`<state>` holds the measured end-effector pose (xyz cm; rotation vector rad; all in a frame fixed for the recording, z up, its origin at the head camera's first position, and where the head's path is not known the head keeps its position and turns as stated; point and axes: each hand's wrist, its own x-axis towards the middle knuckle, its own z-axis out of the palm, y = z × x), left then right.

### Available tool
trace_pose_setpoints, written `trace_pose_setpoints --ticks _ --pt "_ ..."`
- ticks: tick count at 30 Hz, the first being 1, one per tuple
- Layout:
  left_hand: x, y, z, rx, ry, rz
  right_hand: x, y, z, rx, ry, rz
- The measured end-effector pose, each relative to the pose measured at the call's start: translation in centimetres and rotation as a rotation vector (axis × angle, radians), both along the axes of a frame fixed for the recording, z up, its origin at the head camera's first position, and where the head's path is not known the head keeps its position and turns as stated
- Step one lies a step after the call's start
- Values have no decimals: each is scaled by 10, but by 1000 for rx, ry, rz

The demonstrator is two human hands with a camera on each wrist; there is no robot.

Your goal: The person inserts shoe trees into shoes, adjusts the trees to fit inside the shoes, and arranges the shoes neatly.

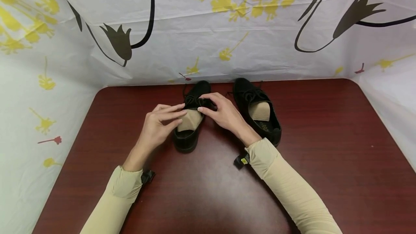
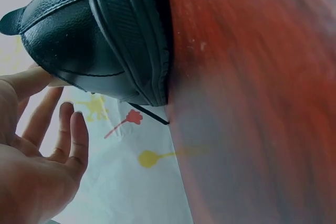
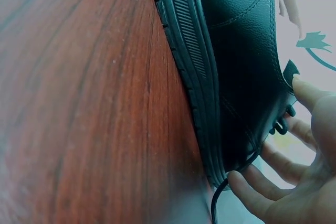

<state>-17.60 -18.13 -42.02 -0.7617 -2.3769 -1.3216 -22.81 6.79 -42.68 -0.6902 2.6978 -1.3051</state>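
Note:
A black lace-up leather shoe [image 1: 186, 141] stands between my hands, its toe towards the back. Tan stuffing [image 1: 190, 121], like cardboard or paper, fills its opening. My left hand [image 1: 159, 122] is at the left side of that opening, fingers extended and fingertips at the stuffing and the collar. My right hand [image 1: 224, 113] is at the right side of the laces [image 1: 192, 100]. In the right wrist view, the right thumb [image 3: 307, 90] touches a corner of the tongue [image 3: 290, 72], while the other fingers spread beside the shoe and a loose lace end [image 3: 215, 200].
The matching black shoe [image 1: 276, 129], with tan stuffing [image 1: 260, 111] inside, stands right of my right hand, close to that forearm. Both shoes are on a dark red wooden table [image 1: 208, 198]. A white patterned sheet [image 1: 182, 50] rises along its back edge and sides.

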Motion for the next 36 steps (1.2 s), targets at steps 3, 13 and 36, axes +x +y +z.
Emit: trace_pose_setpoints --ticks 3,13,36 --pt "-2 1 -1 -10 0 -2 0 0 -1 1 5 3" --pt "-5 8 1 -36 -23 64 1 -2 0 10 17 5" --pt "-10 14 2 -29 -54 87 2 -1 1 1 2 15"
